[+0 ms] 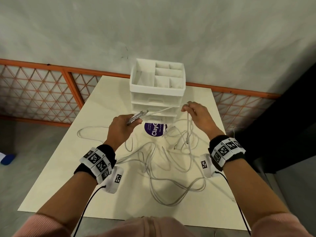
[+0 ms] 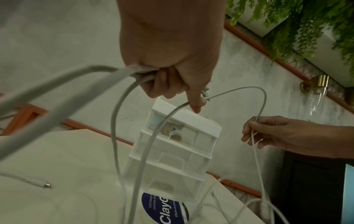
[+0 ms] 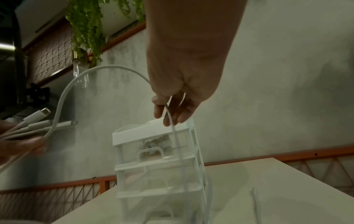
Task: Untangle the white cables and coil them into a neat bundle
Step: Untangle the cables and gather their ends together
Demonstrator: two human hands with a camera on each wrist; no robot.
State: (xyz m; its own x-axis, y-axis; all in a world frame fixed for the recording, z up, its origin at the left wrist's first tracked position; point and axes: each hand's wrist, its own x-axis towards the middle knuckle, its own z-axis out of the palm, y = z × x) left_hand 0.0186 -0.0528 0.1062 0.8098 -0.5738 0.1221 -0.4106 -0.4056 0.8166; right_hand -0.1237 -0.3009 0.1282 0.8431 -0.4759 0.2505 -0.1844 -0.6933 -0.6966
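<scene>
Several white cables [image 1: 164, 161] lie tangled in loose loops on the cream table [image 1: 56, 182]. My left hand [image 1: 127, 123] is raised above the table and grips a bunch of cable ends, their metal plugs [image 1: 143, 111] sticking out towards the drawer unit. One cable [image 1: 165, 109] runs from that bunch to my right hand [image 1: 187, 106], which pinches it and lets the rest hang down into the tangle. In the left wrist view my left hand [image 2: 172, 84] holds the strands and my right hand [image 2: 252, 131] pinches a thin cable. In the right wrist view the cable [image 3: 172, 119] passes between my fingers.
A white drawer unit [image 1: 157, 86] with an open compartment tray on top stands at the table's far side. A purple round label [image 1: 154, 130] lies at its foot. An orange mesh railing [image 1: 42, 93] runs behind. A loose plug [image 2: 46, 185] lies on the table's left part.
</scene>
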